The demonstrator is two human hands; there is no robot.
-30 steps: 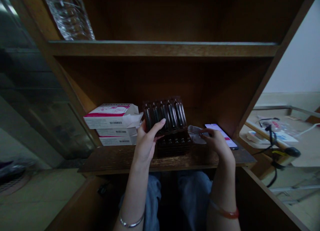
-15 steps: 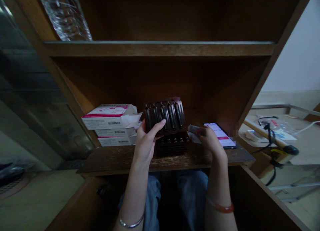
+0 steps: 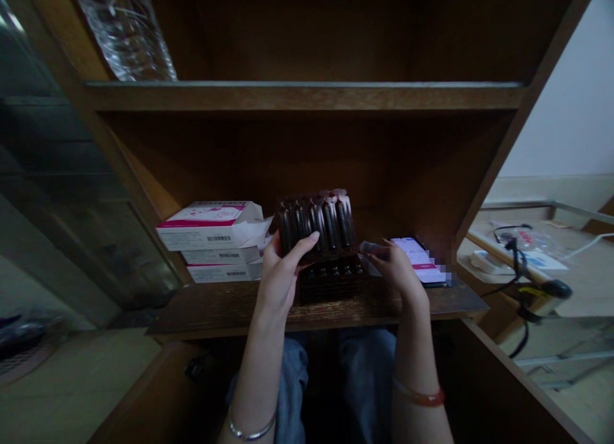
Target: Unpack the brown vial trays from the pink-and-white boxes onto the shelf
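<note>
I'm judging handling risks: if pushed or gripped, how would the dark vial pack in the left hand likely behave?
The dark vial pack is probably fairly stiff: it shows no obvious sag in the left hand. Its glossy highlights suggest a somewhat slippery surface. Its broad, ribbed form looks unlikely to roll if laid flat.

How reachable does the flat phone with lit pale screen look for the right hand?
Probably yes: the phone lies beside the right hand, nothing visible between them, though that hand seems to hold translucent plastic.
</note>
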